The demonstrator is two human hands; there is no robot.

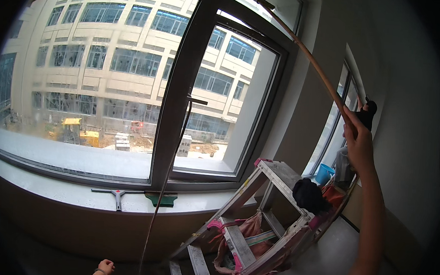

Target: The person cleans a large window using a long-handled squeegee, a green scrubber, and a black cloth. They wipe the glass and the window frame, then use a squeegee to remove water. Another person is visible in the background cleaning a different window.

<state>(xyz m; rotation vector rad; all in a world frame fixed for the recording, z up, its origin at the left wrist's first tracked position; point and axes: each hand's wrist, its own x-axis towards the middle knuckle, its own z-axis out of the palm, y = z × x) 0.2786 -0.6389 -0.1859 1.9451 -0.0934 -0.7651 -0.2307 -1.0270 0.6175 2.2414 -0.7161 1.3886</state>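
Note:
My right hand [357,144] is raised at the right, its fingers wrapped round a long wooden pole [316,65]. The pole slants up and left to a dark head [259,0] at the upper window pane [281,11]; whether the head touches the glass, I cannot tell. Low at the left, my left hand [105,268] is loosely curled below the sill, with nothing visible in it. A thin pole [171,162] with a short crossbar leans against the window frame between the hands. On the sill lie a grey squeegee [119,198] and a green scraper-like tool [161,200].
An aluminium stepladder [234,240] stands in front, with a black bundle [309,196] on top and a pinkish bag [252,226] among its steps. Farther back, another person [365,117] is at a second window, near a blue bucket [324,174]. One window sash [277,90] sits right of the frame post.

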